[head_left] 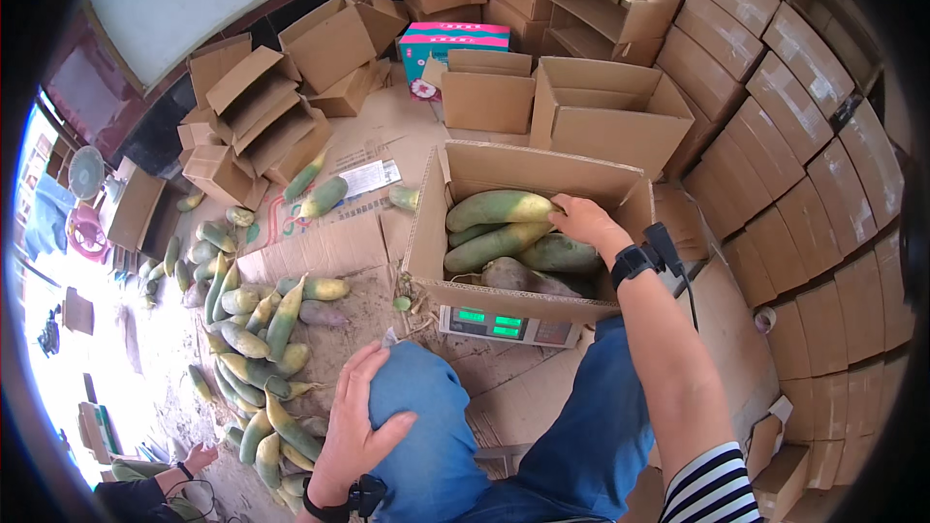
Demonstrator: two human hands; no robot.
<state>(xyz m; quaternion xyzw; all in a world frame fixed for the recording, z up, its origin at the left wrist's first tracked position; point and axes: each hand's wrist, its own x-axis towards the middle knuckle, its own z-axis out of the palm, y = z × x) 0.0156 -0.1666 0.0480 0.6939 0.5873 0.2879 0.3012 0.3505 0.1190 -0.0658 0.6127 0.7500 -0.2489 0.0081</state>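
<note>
An open cardboard box (523, 302) in front of me stands on a digital scale (513, 326) with lit green displays. Several large green radishes (499, 244) lie inside it, with a purplish one (518, 276) near the front wall. My right hand (586, 225) reaches over the box's right side, its fingers closed round the pale end of the top green radish (499, 205). That radish lies across the others along the back of the box. On my left knee rests my left hand (356, 426), empty, with fingers and thumb apart.
A pile of green radishes (257, 349) covers the floor at left. Open cardboard boxes (610, 121) stand beyond the scale; stacked cartons (804, 194) line the right side. A pink and teal carton (450, 44) is behind. Another person's hand (201, 457) shows at lower left.
</note>
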